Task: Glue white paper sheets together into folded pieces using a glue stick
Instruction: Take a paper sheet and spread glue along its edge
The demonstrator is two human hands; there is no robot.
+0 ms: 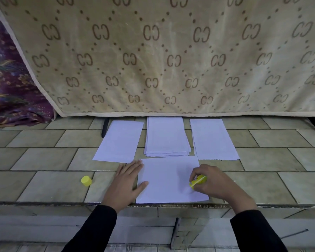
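Two hands work on a white sheet (167, 179) at the tiled ledge's (44, 186) near edge: the left hand (127, 180) lies flat on its left side, the right hand (210, 180) grips a yellow glue stick (198, 181) tipped onto the paper.

The glue stick (198, 181) is largely covered by the fingers of the right hand (212, 180). Its tip is blurred, so contact with the sheet (169, 180) cannot be confirmed. The sheet's left edge is partly hidden under the left hand (127, 179). Towards the far edge of the tiled ledge (44, 186), the stack (166, 137) runs out of sight at the hem of the blanket (153, 60). Its sheets cannot be counted. Both sleeves (96, 231) are cut off at the bottom.
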